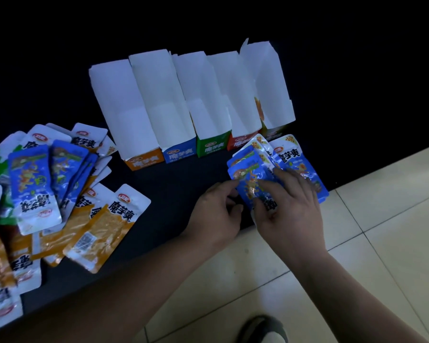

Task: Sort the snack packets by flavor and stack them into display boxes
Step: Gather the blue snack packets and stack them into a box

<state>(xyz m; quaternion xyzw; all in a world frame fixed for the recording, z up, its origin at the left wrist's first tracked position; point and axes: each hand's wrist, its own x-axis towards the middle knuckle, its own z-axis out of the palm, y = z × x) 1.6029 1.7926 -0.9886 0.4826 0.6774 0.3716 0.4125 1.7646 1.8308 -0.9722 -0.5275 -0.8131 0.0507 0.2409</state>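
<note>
Left hand [216,214] and right hand [291,211] grip, half-hiding, blue packets [249,169].

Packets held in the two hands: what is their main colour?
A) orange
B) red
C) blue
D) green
C: the packets held between the left hand and the right hand have blue fronts with white ends.
</note>
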